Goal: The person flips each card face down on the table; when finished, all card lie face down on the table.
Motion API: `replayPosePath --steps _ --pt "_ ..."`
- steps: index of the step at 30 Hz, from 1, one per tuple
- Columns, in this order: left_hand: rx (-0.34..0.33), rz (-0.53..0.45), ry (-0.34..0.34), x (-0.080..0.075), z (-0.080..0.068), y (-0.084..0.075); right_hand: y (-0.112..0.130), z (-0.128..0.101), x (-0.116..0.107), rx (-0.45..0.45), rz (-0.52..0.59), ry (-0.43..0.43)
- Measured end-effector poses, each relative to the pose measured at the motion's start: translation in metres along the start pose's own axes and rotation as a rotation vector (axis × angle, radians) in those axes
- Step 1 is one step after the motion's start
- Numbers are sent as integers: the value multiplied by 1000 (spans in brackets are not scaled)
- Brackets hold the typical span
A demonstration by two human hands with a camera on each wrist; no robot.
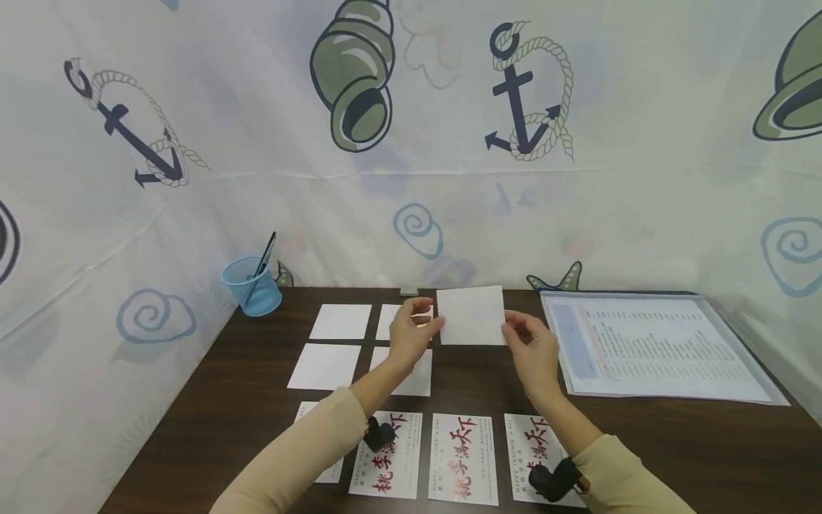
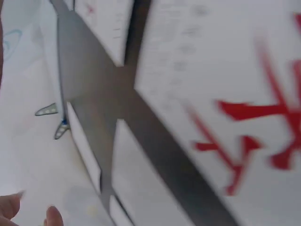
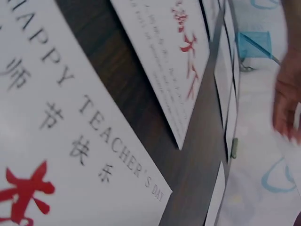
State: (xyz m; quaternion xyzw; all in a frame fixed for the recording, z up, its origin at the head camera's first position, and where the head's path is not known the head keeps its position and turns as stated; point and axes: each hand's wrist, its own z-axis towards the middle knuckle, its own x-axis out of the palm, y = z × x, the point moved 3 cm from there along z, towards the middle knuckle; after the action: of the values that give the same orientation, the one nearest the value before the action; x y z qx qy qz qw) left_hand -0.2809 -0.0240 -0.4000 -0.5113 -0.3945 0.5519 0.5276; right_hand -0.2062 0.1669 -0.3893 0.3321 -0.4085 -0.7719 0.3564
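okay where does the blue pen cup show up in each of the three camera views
Head: the blue pen cup stands at the table's far left corner, a pen in it.
Left wrist: not in view.
Right wrist: the same cup sits at the upper right, small, just above the blurred left hand.
Shared landmark: the red-lettered cards on the dark table.

From my remote seat I see both arms in long beige sleeves, the left sleeve (image 1: 302, 450) and the right sleeve (image 1: 632, 478), snug and plain, ending at the wrists. Just at each cuff sits a small black camera unit: the left one (image 1: 379, 433), the right one (image 1: 552, 482). Both hands are bare.
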Motion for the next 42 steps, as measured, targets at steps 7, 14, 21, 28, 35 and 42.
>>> replayPosePath --steps 7,14,21,28,35,42 --pt "-63 -100 71 3 -5 13 -10 4 -4 170 98 46" --pt "-81 -26 112 6 -12 17 -26 6 -5 245 -3 156" --pt "-82 118 245 8 -26 15 -41 3 -12 333 -133 327" --pt "-18 392 351 12 -30 27 -49 -4 -17 356 -235 454" --pt "12 512 383 14 -33 29 -54 -8 -17 303 -335 506" --pt "44 570 400 17 -32 29 -54 -8 -16 274 -404 515"
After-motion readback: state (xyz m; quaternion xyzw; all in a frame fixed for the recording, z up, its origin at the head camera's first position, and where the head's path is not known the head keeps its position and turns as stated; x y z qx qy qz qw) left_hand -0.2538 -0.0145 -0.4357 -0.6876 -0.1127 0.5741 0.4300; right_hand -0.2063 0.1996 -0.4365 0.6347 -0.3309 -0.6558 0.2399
